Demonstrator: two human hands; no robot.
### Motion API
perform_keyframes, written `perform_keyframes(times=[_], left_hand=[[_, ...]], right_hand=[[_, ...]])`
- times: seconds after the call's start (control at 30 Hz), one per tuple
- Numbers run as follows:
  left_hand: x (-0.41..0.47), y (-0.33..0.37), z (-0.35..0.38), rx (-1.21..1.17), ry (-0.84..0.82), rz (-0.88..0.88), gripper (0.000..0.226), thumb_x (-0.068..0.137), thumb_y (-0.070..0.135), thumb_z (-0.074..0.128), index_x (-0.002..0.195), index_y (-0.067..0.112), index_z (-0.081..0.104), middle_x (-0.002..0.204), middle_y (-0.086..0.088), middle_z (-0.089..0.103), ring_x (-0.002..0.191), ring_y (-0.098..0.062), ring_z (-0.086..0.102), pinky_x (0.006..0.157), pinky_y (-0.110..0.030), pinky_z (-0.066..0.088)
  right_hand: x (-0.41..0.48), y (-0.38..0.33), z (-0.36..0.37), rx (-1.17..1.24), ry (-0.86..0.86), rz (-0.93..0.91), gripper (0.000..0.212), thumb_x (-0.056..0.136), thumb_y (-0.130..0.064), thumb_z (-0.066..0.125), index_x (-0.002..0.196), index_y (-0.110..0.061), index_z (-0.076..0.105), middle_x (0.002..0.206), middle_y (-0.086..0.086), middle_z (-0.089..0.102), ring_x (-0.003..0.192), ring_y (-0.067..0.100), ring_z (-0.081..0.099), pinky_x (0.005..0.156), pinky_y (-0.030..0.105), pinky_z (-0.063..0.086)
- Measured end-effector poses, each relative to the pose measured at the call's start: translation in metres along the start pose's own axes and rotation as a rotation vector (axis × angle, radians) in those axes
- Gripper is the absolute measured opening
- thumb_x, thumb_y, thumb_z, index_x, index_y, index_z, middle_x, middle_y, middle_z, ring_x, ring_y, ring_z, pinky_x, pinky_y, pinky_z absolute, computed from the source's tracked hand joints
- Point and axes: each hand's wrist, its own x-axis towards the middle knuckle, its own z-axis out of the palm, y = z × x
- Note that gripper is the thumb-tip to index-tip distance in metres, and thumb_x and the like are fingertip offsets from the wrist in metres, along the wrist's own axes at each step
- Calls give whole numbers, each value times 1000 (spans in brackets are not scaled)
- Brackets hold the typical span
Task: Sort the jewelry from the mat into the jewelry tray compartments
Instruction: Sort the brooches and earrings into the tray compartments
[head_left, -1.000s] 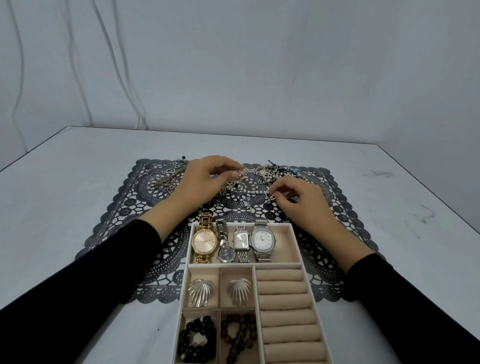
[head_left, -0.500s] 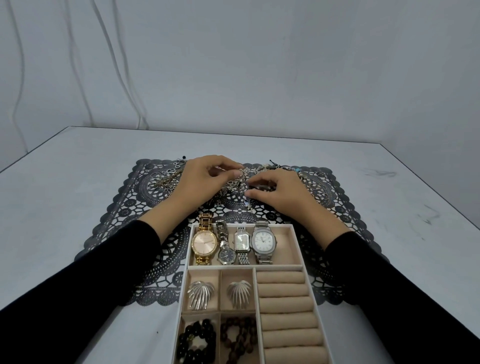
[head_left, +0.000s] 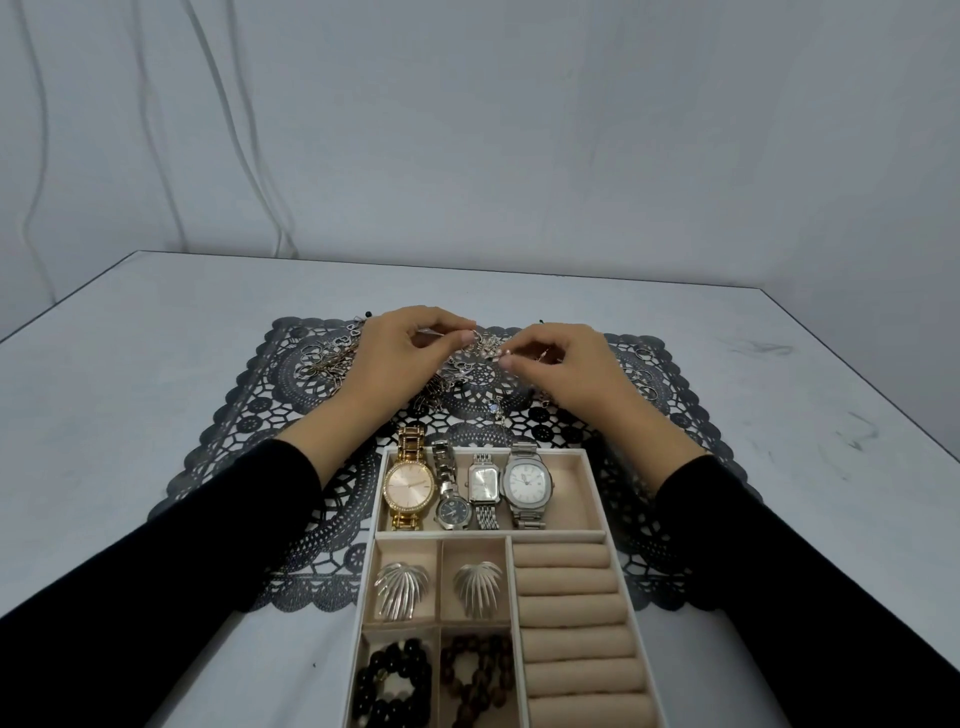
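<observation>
At the far edge of the mat, both hands worked over a tangled heap of chains. The left hand had its fingers pinched nearly closed on a thin silver strand. The right hand had its fingertips drawn together at the same heap, seemingly on another strand, though what exactly they held was too small to tell. The two hands were near each other, with the knot of chains between them.

A second pile of rings and links lay on the mat just left of the left hand, and a few small rings lay to the right of the right hand. The tray sat nearer the person, partly on the mat and partly on the counter. Its top compartment held four watches, two small compartments held silver fan-shaped pieces, two more held bead bracelets, and the ring rolls looked empty.

The main risk appeared to be the tangle itself. If the hands pulled apart on strands that were knotted together, a fine chain could tighten, kink or snap at a link. Lifting one strand might also drag its neighbours up, so that loose pieces would fall back, slide off the far edge of the mat, or catch in its lace openings. A long strand hung down toward the watches, and a dangling chain carried over the tray could snag on a watch band or drop into the wrong compartment.
</observation>
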Motion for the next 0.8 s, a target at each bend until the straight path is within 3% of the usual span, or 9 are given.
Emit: perform_keyframes(times=[0.13, 0.3, 0.43, 0.5, 0.67, 0.8], left_hand=[[0, 0, 0, 16, 1, -1, 12, 84, 21, 76, 96, 21, 77, 91, 9, 75, 79, -5, 71, 77, -21, 58], [-1, 2, -1, -2, -16, -10, 12, 84, 22, 76, 96, 21, 78, 88, 6, 76, 78, -7, 72, 77, -25, 59], [-2, 4, 0, -26, -20, 5, 12, 84, 20, 76, 95, 15, 78, 84, 2, 76, 75, -5, 71, 71, -17, 55], [-2, 4, 0, -32, -35, 6, 14, 84, 20, 76, 96, 13, 77, 83, 1, 76, 74, -4, 71, 70, -13, 52], [0, 1, -1, 23, -50, 23, 15, 86, 25, 73, 99, 19, 78, 88, 7, 76, 82, -5, 71, 77, -17, 54], [1, -1, 0, -15, -68, -21, 16, 88, 22, 72, 102, 15, 77, 89, 1, 77, 81, -6, 72, 75, -17, 56]], right_hand=[[1, -3, -2, 71, 33, -2, 9, 81, -21, 75, 90, -20, 76, 77, 2, 72, 64, 5, 61, 62, 16, 49], [2, -6, 1, 233, 44, 6, 11, 81, -18, 75, 90, -12, 75, 83, 21, 70, 73, 33, 62, 71, 43, 55], [-1, -11, 3, 291, 39, 24, 11, 83, -15, 73, 91, -9, 73, 77, 19, 66, 69, 19, 56, 69, 38, 50], [-3, -14, 3, 344, 43, 48, 12, 84, -15, 72, 93, -8, 71, 85, 17, 69, 72, 18, 59, 71, 37, 51], [-3, -13, 3, 394, 55, 92, 13, 84, -19, 70, 95, -12, 70, 93, 16, 72, 81, 21, 64, 71, 33, 50], [-3, -10, 3, 453, 62, 103, 7, 86, -17, 68, 93, -15, 69, 93, 12, 74, 82, 19, 63, 71, 31, 48]])
